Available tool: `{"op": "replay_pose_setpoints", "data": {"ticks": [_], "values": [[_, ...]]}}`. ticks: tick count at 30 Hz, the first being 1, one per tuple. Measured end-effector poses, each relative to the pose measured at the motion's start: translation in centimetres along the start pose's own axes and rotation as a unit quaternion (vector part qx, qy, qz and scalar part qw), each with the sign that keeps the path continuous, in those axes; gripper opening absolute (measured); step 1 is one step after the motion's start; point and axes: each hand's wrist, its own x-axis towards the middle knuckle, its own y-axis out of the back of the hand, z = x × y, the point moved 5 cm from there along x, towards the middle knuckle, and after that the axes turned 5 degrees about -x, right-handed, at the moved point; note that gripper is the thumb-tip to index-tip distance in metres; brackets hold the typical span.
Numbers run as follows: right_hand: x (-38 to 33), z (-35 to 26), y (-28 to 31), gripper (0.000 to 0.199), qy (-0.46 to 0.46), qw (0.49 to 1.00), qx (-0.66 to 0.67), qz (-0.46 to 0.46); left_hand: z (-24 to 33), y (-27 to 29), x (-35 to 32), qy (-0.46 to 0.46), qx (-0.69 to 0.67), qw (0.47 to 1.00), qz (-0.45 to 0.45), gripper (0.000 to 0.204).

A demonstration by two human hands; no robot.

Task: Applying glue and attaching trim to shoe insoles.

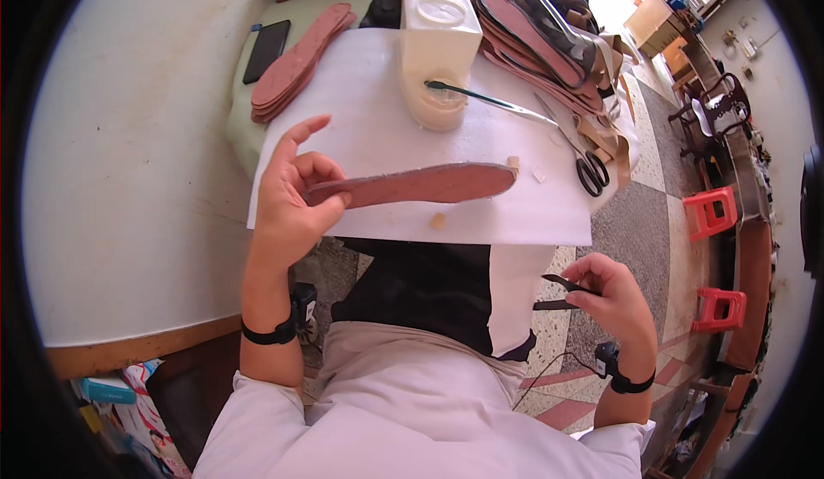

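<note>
The left hand [292,200] is pinching the reddish-brown sole [421,189] by one end between thumb and fingers, its index finger standing raised and free. The sole is hovering over the tabletop [365,127], just inside the near edge, its far end pointing toward the right edge. The right hand [616,297] is closing its fingertips on a thin dark strip [568,285], and it is hanging out beyond the near right corner, well apart from the sole.

Because only one end is being gripped, the sole could be tipping or twisting if its free end met resistance. A tan scrap [438,221] is lying near the near edge, and if the sole's rim is tacky, lowering it there could be picking up debris. The strip, dangling loose, could be folding onto itself if swung.

Farther in, a brush [493,101] is resting across the opening of a pale plastic container [438,50]; a knock on its overhanging handle could be tipping it off. Scissors [582,154] are lying close to the right edge, where a sweeping sleeve could be pushing them over. Stacked soles [300,67] are sitting by the far left corner, beside a dark phone [266,51].
</note>
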Motion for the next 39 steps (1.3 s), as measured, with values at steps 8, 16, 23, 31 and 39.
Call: {"op": "replay_pose_setpoints", "data": {"ticks": [8,16,23,31,39], "values": [[1.2,-3.2,0.7,0.023,0.094,0.951,-0.291,0.031,1.2,-0.3,-0.1,0.014,0.141,0.987,-0.082,0.077],[1.0,-6.4,2.7,0.012,0.142,0.958,-0.244,0.047,2.2,-1.4,-0.3,-0.019,0.261,0.959,-0.108,0.073],[4.3,-9.3,2.3,0.002,0.169,0.984,0.007,0.047,3.1,-3.1,0.1,-0.039,0.285,0.949,-0.131,0.069],[8.2,-14.9,-0.9,0.007,0.254,0.967,0.021,0.019,3.1,-5.5,-0.1,-0.09,0.338,0.932,-0.098,0.064],[10.9,-16.0,-3.0,0.01,0.28,0.959,0.035,-0.035,2.9,-7.0,0.4,-0.113,0.377,0.916,-0.078,0.064]]}}
